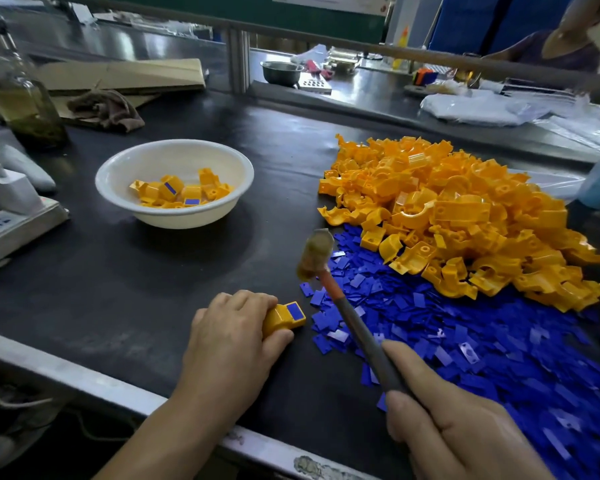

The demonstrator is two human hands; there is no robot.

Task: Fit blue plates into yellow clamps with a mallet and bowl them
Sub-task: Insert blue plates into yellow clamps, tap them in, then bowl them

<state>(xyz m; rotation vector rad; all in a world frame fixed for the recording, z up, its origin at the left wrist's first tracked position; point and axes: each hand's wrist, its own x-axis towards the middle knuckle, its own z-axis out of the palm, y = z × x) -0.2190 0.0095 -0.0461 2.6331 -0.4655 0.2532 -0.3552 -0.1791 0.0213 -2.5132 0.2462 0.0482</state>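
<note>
Lower centre, the left hand [234, 336] grips a yellow clamp [282, 317], its blue plate [294, 311] showing on top; right hand [444, 410] curled round the raised mallet [317, 252]; light, stiff, slick plastic, likely best held by the sides

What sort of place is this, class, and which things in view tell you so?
Probably a factory assembly bench: a bulk heap of clamps, a spread of loose plates, and a mallet for fitting them.

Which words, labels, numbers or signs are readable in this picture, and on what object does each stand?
None can be read.
The white sheet on the back wall is blurred and cut off.
The power strip shows only blurred blue marks.
</note>
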